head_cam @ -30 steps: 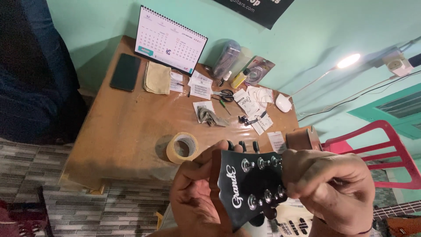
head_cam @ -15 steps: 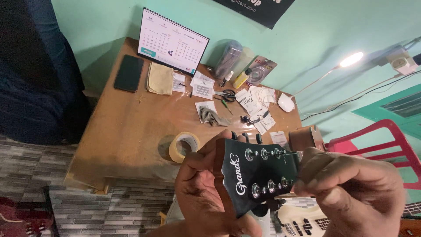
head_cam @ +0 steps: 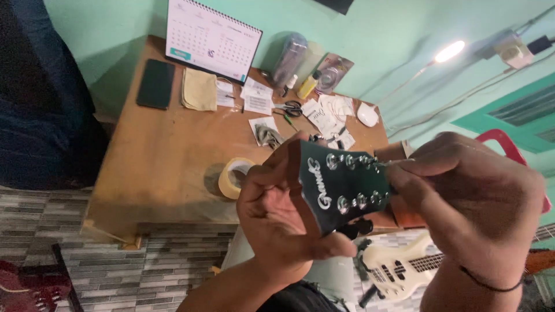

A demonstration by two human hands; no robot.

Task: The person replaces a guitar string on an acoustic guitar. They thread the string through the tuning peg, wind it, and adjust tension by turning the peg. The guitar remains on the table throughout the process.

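Observation:
My left hand [head_cam: 277,211] grips a black guitar headstock [head_cam: 338,185] from the left and behind, thumb under its lower edge. Silver tuning posts stand in two rows on its face. My right hand [head_cam: 468,202] pinches at the headstock's right end near the upper posts, fingers closed on it. A thin dark band circles my right wrist. The guitar's neck is hidden behind my right hand.
A wooden table [head_cam: 167,156] carries a roll of tape [head_cam: 234,178], a black phone [head_cam: 155,84], a tan cloth [head_cam: 199,89], a desk calendar [head_cam: 213,39], scissors [head_cam: 289,108], paper packets and bottles. A cream guitar body [head_cam: 399,266] lies below. A red chair [head_cam: 509,141] stands to the right.
The headstock and both hands fill more of the view and sit slightly higher. My right hand has closed in tighter on the headstock's right end.

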